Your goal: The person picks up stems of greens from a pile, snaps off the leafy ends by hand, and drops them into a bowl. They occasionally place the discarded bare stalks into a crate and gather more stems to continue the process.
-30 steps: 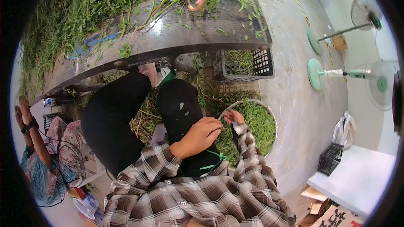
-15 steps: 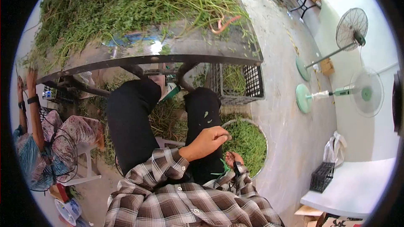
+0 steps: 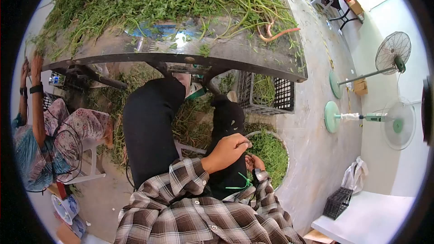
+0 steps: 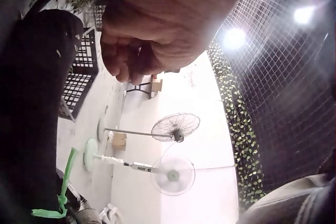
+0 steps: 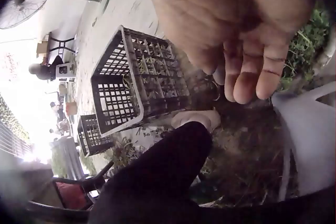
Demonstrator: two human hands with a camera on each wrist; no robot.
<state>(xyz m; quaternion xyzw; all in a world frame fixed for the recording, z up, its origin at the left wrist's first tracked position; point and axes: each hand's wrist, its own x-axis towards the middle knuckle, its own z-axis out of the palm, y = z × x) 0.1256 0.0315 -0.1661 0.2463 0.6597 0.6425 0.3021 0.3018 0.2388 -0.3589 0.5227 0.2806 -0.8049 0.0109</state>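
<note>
Over the right thigh my left hand [image 3: 226,152] hovers with its fingers loosely curled. A small grey patch shows at its fingertips. In the left wrist view the left hand [image 4: 163,19] has bent fingers and nothing visible in them. Just beyond it, lower right, is my right hand [image 3: 256,162], near a round basket [image 3: 288,160] full of cut green leafy stems [image 3: 266,151]. The right wrist view shows the right hand [image 5: 236,29] palm side, fingers relaxed and slightly bent, nothing visible in them. A green tie [image 3: 242,183] hangs at the lap beside the right sleeve.
A dark table [image 3: 158,56] bears a heap of long green stems [image 3: 181,0]. Beneath its right end stands a black crate [image 3: 283,94] with stems inside. Two standing fans [image 3: 332,116] are on the right. Another person [image 3: 45,140] sits at the left; scattered stems [image 3: 194,117] cover the floor under the table.
The hands were close together one second ago, then moved apart with the right hand drawn back; now they are near each other again. The head view has shifted, showing more of the table.
</note>
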